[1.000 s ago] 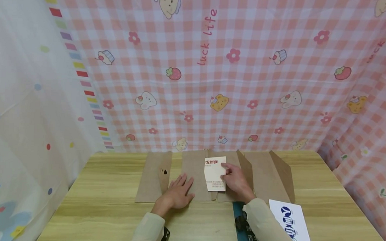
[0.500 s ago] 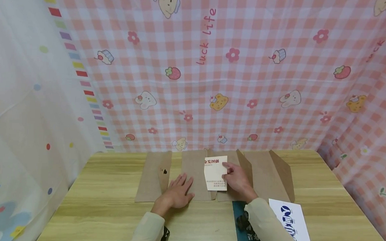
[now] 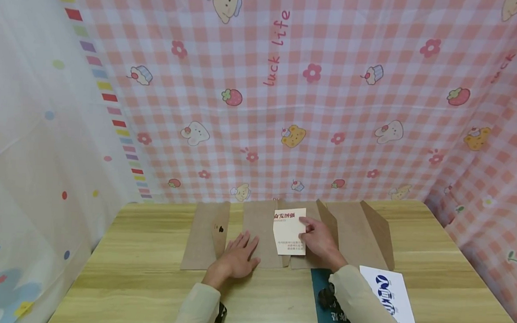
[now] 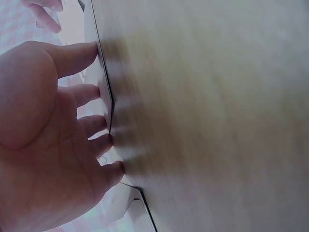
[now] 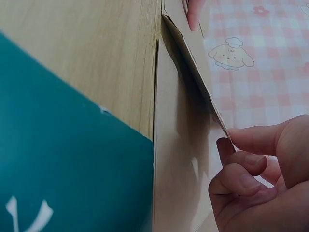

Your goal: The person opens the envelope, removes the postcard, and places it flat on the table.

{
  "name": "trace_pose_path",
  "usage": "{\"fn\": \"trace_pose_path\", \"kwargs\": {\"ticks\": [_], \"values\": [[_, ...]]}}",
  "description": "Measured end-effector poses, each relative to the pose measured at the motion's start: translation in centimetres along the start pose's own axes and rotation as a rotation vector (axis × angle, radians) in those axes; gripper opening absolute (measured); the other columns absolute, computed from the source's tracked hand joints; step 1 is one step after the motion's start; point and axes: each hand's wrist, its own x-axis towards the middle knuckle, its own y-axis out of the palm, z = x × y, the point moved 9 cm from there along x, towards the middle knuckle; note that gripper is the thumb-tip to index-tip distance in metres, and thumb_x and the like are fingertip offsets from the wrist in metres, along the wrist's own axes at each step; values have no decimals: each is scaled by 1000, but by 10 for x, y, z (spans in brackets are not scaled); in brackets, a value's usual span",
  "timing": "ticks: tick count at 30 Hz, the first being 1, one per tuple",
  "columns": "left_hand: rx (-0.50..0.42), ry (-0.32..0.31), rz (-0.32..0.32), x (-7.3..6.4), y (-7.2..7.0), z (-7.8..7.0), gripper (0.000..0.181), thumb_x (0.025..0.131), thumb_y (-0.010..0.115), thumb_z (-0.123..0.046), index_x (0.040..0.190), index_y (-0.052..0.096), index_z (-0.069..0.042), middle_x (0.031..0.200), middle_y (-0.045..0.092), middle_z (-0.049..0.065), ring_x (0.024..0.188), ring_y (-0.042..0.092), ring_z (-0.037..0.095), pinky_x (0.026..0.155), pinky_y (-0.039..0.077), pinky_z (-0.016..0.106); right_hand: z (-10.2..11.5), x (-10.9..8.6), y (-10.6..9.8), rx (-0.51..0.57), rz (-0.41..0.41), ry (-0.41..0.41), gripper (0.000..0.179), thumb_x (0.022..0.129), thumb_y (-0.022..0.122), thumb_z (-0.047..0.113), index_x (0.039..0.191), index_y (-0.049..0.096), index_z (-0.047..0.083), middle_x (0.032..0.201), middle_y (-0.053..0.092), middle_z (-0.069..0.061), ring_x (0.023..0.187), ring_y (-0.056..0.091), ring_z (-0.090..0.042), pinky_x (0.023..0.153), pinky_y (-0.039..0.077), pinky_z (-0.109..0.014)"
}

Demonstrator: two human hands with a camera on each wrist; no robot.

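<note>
your right hand pinches the right edge of a flat cream card with red and brown printed characters between thumb and curled fingers. the card's left edge meets the second of four flat brown paper envelopes; how much of it sits inside, you cannot tell from here. your left hand lies with its fingers spread, some fingertips on that same envelope, beside the leftmost brown envelope with a small black mark on its flap. below your right wrist, a dark teal printed sheet, partly hidden by your cream sleeve, lies near a white sheet with blue lettering on the pale wood-grain table.
</note>
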Motion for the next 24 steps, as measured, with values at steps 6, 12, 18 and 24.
{"fn": "trace_pose_path", "kwargs": {"ticks": [6,12,18,24], "values": [[1,4,-3,0,-1,0,62,103,50,-32,155,31,-4,163,17,22,151,12,39,120,13,58,-1,1,-2,-7,-7,7,50,88,64,0,137,58,3,95,55,-11,73,49,-20,52,36,-25],[6,1,-1,0,-1,0,62,103,50,-32,155,31,-4,163,17,22,151,12,39,120,13,57,-2,0,-3,-11,-8,6,51,87,64,1,137,58,3,93,55,-11,73,49,-20,53,36,-25],[9,4,1,0,-1,-1,62,103,50,-32,155,31,-4,163,17,22,151,12,39,120,13,57,-1,-1,-6,-19,-13,-3,51,87,64,1,137,58,4,92,54,-10,73,49,-20,53,36,-26],[5,5,0,-1,-2,-2,62,103,50,-32,154,32,-4,163,17,23,151,12,39,120,13,58,-1,-2,-7,-8,5,2,53,87,63,2,139,56,4,93,53,-11,76,50,-21,57,37,-27]]}}
